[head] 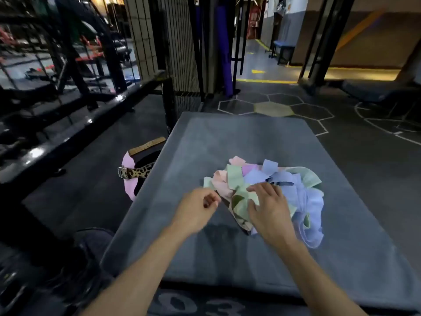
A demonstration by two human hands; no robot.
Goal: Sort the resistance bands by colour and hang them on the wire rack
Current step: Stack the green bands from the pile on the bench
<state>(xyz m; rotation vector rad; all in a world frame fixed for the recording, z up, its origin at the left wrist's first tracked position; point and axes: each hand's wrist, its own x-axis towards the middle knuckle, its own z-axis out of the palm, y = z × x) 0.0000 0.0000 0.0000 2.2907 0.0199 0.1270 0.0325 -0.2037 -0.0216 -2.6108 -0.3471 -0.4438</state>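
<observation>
A tangled heap of resistance bands (pixel 282 181) in pale green, pink, lilac and light blue lies on a grey padded platform (pixel 227 137). My right hand (pixel 268 208) rests flat on the near side of the heap, fingers spread over green bands. My left hand (pixel 196 208) hovers just left of the heap with its fingers curled, thumb and fingertips close together; whether it pinches a band edge is unclear. A black wire mesh panel (pixel 182 55) stands behind the platform at the far left.
On the floor left of the platform lie a pink band (pixel 128 179), a leopard-print belt (pixel 136 172) and a tan belt (pixel 148 144). Black gym frames (pixel 68 124) fill the left side. Dark floor with hexagon markings (pixel 273 108) stretches beyond.
</observation>
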